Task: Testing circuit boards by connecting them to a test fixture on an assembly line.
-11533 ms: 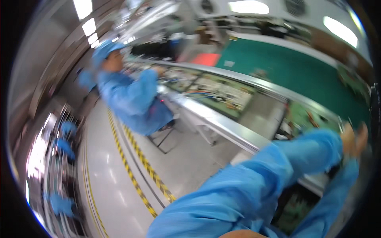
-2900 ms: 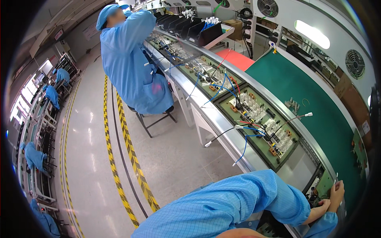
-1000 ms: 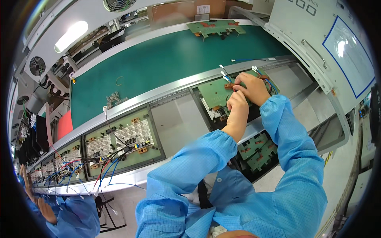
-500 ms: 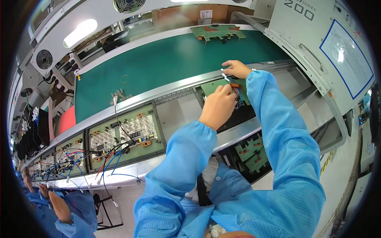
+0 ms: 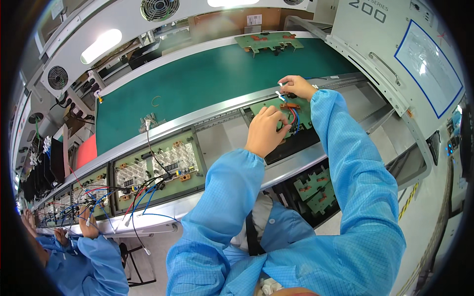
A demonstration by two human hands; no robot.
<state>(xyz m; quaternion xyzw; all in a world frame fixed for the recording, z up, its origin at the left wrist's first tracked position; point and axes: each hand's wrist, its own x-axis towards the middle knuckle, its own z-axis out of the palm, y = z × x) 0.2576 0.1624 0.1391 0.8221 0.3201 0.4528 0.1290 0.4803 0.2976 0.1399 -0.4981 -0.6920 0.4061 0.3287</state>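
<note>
My right hand (image 5: 299, 88) is closed in a pinch on a wire with a white connector (image 5: 281, 85), above the far edge of a green circuit board (image 5: 260, 107). A second white connector (image 5: 280, 95) hangs just below those fingers. My left hand (image 5: 267, 129) is over the board's left part, its fingers bent and the thumb apart from them, with nothing visible between them. To the right of it, a bundle of red and blue wires (image 5: 295, 118) runs below an orange-brown part (image 5: 290, 106) on the board. The board lies in a black tray (image 5: 291, 148) on the rail line.
Another green board (image 5: 269, 41) lies on the green work surface (image 5: 197, 79). To the left, trays hold populated boards (image 5: 170, 167) with dangling wires. A co-worker's hand (image 5: 89, 224) is at the far-left trays. More boards (image 5: 314, 190) sit below the rail.
My left hand has moved slightly left, away from the wires, and its fingers have spread. My right hand stays near the same spot. The co-worker's hand has risen to the trays.
</note>
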